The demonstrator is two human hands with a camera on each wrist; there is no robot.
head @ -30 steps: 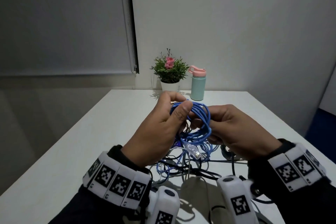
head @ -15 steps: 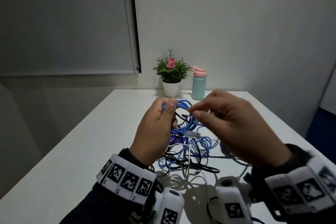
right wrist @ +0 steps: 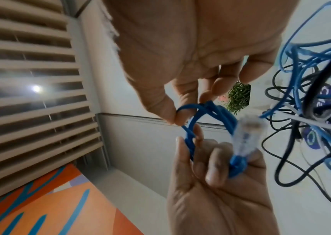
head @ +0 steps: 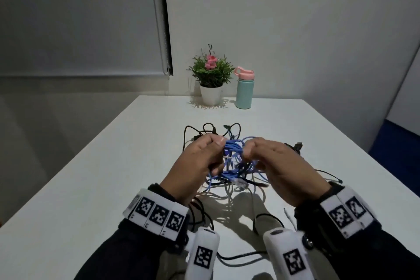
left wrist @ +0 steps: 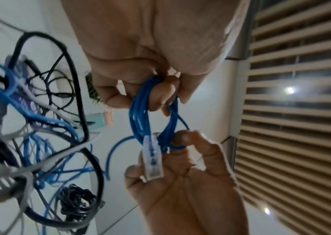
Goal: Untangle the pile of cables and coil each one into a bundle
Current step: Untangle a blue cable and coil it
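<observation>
A blue network cable wound into a small coil (head: 234, 148) hangs between my two hands above the tangled pile (head: 229, 179). My left hand (head: 218, 148) grips one end of the coil (left wrist: 140, 101), fingers curled round the strands. My right hand (head: 248, 150) pinches the other end between thumb and fingertip (right wrist: 174, 116). A clear plug (left wrist: 152, 160) sticks out of the coil between the hands. More blue strands run from the coil down into the pile of black, white and blue cables (left wrist: 40, 120).
The white table (head: 113, 188) has a potted plant (head: 211, 75) and a teal bottle with a pink lid (head: 244, 91) at its far edge. Black cable loops (head: 204, 129) spread beyond my hands, and more lie near my wrists (head: 266, 223).
Half a second ago my right hand was lifted off the coil with a strand. Now it pinches the coil again, and both hands have come lower over the pile.
</observation>
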